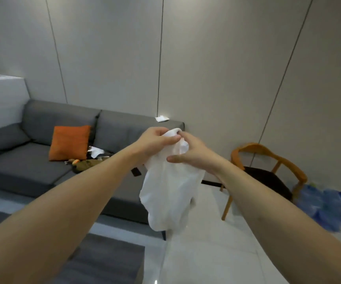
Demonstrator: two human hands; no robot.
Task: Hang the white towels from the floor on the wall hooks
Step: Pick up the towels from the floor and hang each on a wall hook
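A white towel (168,191) hangs in the air in front of me, bunched at its top end. My left hand (155,143) grips the bunched top from the left, fingers curled over the cloth. Fingers of my right hand (190,153) are tucked into the same bunch from the right, with the thumb stretched out below. The towel's loose end droops to about the height of the sofa's base. No wall hooks are in view.
A grey corner sofa (32,160) with an orange cushion (70,142) and scattered small items stands at the left. A wooden chair (268,160) is at the right, with blue water bottles (325,206) beside it. Grey wall panels (206,68) rise ahead; pale floor tiles (216,242) lie below.
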